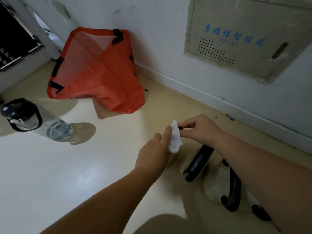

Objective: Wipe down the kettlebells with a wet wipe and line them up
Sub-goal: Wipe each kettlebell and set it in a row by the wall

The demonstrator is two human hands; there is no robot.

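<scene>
Fingers (188, 135) of right hand (202, 129) curled, pinching a crumpled, fluffy white wet wipe (174, 141); left hand (152, 154) straight-fingered, touching it. At five o'clock, rounded beige kettlebells (212, 188), glossy black loop handles (197, 166), on smooth floor (67, 174).

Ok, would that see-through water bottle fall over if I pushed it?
Probably, if pushed near the top: the water bottle looks tall and narrow, with a chunky black lid. The little water that seems to sit at its bottom may steady it. Once down, its round body would likely roll on the smooth floor.

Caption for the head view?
Right hand pinches a wipe touching the left hand; kettlebells, bottle and bag on floor.
</scene>
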